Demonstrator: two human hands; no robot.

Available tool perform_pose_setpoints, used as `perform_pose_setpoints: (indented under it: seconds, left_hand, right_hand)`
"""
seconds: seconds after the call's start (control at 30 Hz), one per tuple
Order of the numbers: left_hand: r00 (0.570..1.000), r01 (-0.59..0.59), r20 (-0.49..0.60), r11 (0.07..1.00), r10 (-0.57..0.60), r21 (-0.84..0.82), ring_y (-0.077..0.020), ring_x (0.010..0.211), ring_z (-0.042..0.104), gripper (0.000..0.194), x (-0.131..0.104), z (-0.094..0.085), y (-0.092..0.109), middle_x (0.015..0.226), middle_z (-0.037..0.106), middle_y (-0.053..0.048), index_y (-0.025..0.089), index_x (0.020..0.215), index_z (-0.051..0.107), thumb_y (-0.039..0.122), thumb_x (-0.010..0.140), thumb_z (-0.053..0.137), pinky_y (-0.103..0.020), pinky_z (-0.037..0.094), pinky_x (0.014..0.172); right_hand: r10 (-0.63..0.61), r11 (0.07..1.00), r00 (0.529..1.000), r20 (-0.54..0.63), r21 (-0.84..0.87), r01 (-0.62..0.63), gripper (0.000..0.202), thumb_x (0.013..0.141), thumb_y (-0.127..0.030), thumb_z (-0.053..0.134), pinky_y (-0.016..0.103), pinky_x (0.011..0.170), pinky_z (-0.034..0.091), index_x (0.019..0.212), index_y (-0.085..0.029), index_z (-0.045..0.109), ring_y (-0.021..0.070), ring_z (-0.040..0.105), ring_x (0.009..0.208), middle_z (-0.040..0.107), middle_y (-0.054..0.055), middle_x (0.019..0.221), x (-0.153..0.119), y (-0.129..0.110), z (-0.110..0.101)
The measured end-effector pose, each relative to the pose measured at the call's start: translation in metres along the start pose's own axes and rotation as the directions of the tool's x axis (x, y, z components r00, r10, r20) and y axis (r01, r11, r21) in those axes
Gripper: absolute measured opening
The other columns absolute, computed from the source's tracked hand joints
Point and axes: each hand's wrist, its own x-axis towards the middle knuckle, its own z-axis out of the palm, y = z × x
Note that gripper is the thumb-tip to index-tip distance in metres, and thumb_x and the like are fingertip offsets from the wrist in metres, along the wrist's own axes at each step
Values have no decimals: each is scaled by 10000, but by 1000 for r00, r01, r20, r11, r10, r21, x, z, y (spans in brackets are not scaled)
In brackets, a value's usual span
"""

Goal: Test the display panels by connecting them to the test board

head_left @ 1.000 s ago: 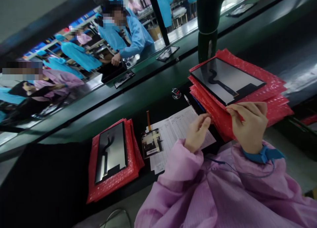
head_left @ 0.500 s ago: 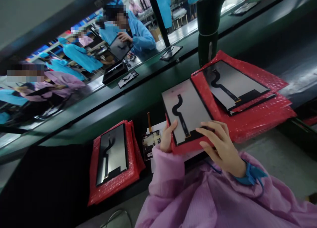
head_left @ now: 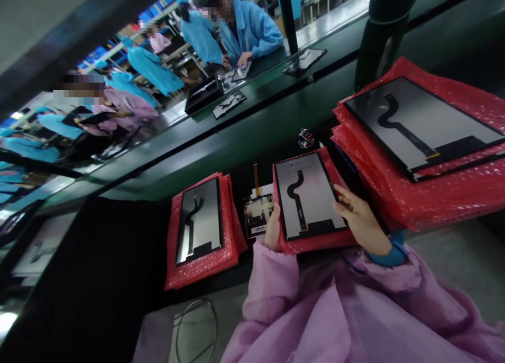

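Observation:
A display panel (head_left: 316, 202) with a silver-grey back and a curved black flex cable (head_left: 298, 202) lies on a red bubble-wrap sheet (head_left: 321, 245) in front of me. My left hand (head_left: 272, 230) grips the left edge, its thumb along the side of the panel and wrap. At the right edge, my right hand (head_left: 361, 218) closes on the panel, thumb on top and fingers partly hidden. Just left of my left hand is a small circuit board assembly (head_left: 257, 214) with an orange ribbon cable (head_left: 256, 180).
Stacked red bubble wrap (head_left: 398, 194) on the right carries another panel (head_left: 434, 121). A smaller stack (head_left: 173, 273) stands left, with a panel (head_left: 203, 218) on top. Behind are a shiny metal object (head_left: 305, 138) and a green conveyor (head_left: 276, 126). Across it, a person in blue (head_left: 252, 26) handles a part.
My right hand has gone from above the panel's lower part to its right edge. The view has shifted, and the co-worker in blue has lowered a held panel.

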Motion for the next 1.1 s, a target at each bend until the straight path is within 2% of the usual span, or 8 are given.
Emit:
perform_pose_setpoints:
  seconds: [0.2,0.3,0.47,0.57,0.7,0.87,1.0,1.1]
  left_hand:
    - [1000,16,-23,1000,-16,5,-297,1103,742,561,7,-6,-4,1050,789,-159,132,1163,706,609,994,462,-471,579,1023]
    - [993,-75,-88,997,76,19,-226,861,773,318,8,-7,-9,880,785,-85,162,1067,709,433,901,705,-394,618,922]
    - [963,-220,-141,973,229,77,-142,624,710,279,10,-6,-14,755,746,9,184,1029,674,166,773,783,-343,626,828]
    - [961,-230,-137,969,241,91,-165,734,742,299,14,-7,-17,840,763,-9,187,1087,664,175,801,749,-370,615,887]
    - [899,-398,-80,880,430,259,-220,1151,697,410,15,-12,-23,1157,748,-53,220,1202,633,198,811,752,-386,514,1083]
    - [692,-590,96,484,716,646,-239,1526,352,436,-10,-17,-28,1561,491,-86,237,1287,632,235,863,733,-393,197,1292]
    - [619,-629,258,271,742,729,-263,1466,427,348,-35,-11,-28,1495,540,-115,241,1270,656,316,931,665,-418,235,1274]
    - [643,-671,367,264,672,692,-281,1357,531,407,-41,-1,-34,1407,610,-131,231,1301,627,357,919,690,-408,361,1193]
  right_hand:
    - [-99,982,993,59,-153,107,610,834,-326,638,349,866,552,1419,-162,580,177,647,912,701,79,1021,9,3,-8]
    - [-180,899,980,89,-389,201,529,869,-293,575,356,782,558,1371,-126,606,182,647,800,697,80,929,12,3,-9]
    - [-423,393,896,134,-864,315,318,946,-284,483,443,829,531,1100,-115,704,288,657,928,679,179,1033,28,-25,-9]
    - [-472,249,878,85,-942,225,291,934,-179,456,429,805,524,1082,-58,676,319,662,952,664,254,1058,57,-49,1]
    - [-325,251,938,-123,-967,-40,390,918,-44,389,443,794,508,1209,65,624,391,684,1018,617,365,1159,94,-67,21]
    - [-271,240,954,-131,-969,-65,360,889,-28,420,458,810,506,1163,86,623,426,670,1071,629,381,1148,96,-75,25]
    - [-339,404,941,-21,-906,125,162,849,-169,588,385,748,501,977,-79,630,314,689,869,704,226,963,52,-83,18]
    - [-305,673,919,250,-626,393,69,840,-234,600,273,633,469,849,-180,559,166,621,642,641,31,713,7,-78,20]
